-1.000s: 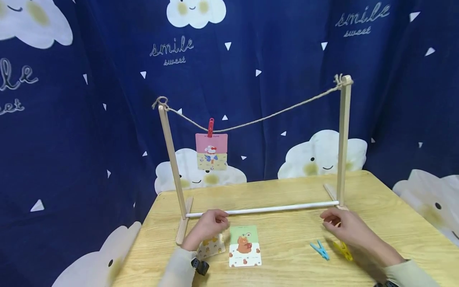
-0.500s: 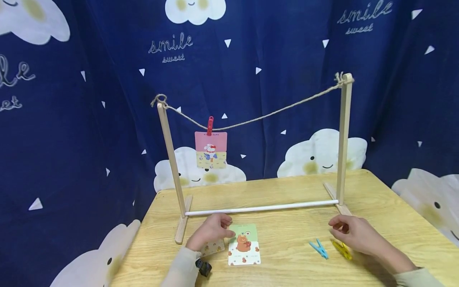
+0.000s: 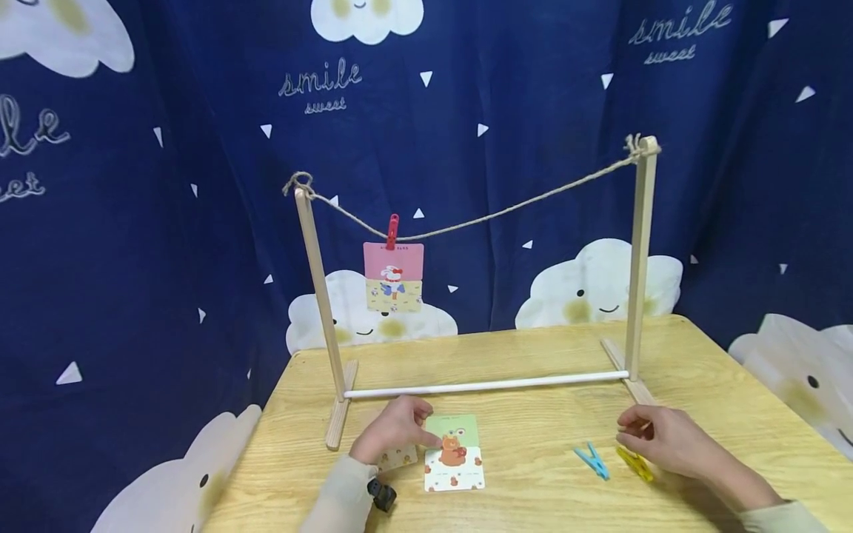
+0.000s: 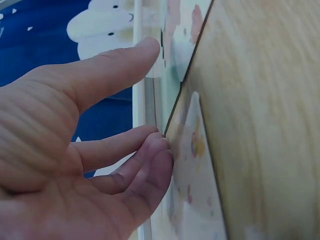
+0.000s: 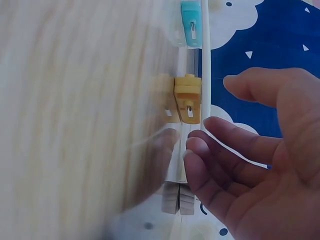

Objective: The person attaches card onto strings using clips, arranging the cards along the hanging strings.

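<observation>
A green and white card with a bear (image 3: 456, 466) lies flat on the table. My left hand (image 3: 392, 433) is at its left edge, with thumb and fingers apart in the left wrist view. Beneath that hand, a second card (image 3: 398, 457) with small prints is partly hidden. On the right, my right hand (image 3: 669, 443) hovers beside a yellow clothespin (image 3: 636, 465), holding nothing; its thumb and loosely bent fingers stand apart in the right wrist view. A light blue clothespin (image 3: 592, 463) lies to the left of the yellow one.
A wooden frame with two posts (image 3: 641, 266) and a white crossbar (image 3: 489, 386) stands behind the cards. Its sagging twine (image 3: 506, 211) carries a red clothespin (image 3: 392, 231) with a pink and yellow rabbit card (image 3: 393, 285). Behind the table (image 3: 533, 481) hangs a blue curtain (image 3: 480, 74).
My left hand has shifted right, and its thumb now reaches over the bear card's left edge. My right hand has moved slightly right and nearer to me. The cards and clothespins lie as before.
</observation>
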Motion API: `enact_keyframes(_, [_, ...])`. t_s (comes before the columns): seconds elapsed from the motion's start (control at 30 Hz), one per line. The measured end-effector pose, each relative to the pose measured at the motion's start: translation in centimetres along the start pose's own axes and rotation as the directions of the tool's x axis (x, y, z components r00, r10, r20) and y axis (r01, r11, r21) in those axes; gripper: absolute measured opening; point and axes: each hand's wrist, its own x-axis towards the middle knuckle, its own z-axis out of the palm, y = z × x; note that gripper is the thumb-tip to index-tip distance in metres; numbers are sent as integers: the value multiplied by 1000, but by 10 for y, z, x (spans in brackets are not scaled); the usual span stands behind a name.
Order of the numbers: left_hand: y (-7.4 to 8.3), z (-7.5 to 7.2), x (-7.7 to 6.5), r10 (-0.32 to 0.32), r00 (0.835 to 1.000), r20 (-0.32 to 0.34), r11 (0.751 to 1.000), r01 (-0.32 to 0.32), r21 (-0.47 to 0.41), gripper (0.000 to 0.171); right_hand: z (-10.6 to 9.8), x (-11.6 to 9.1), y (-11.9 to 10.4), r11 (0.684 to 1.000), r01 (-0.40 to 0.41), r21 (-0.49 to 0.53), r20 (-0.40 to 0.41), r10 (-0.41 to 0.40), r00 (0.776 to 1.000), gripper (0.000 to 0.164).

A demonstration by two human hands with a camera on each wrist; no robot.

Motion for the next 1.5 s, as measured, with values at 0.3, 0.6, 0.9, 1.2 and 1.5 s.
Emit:
enact_keyframes(0.3, [2,4,2,-13,1000,-16,997,14,75,66,-1,-4,-1,999,-40,-3,47,40,998,27])
enact_keyframes(0.6, [0,5,5,-39,999,-25,998,40,50,61,-3,-6,-2,999,-26,-24,91,28,995,35])
enact_keyframes(0.9, [-2,6,6,-32,999,-29,997,34,64,58,-4,-8,0,999,-41,-10,142,42,989,36])
enact_keyframes(1.2, [0,5,4,-38,999,-38,999,39,25,57,-4,-7,0,999,-44,-27,133,47,990,32])
enact_keyframes(1.5, [-5,5,4,-32,998,-62,997,27,-76,41,-4,-8,0,997,-73,3,140,72,988,29])
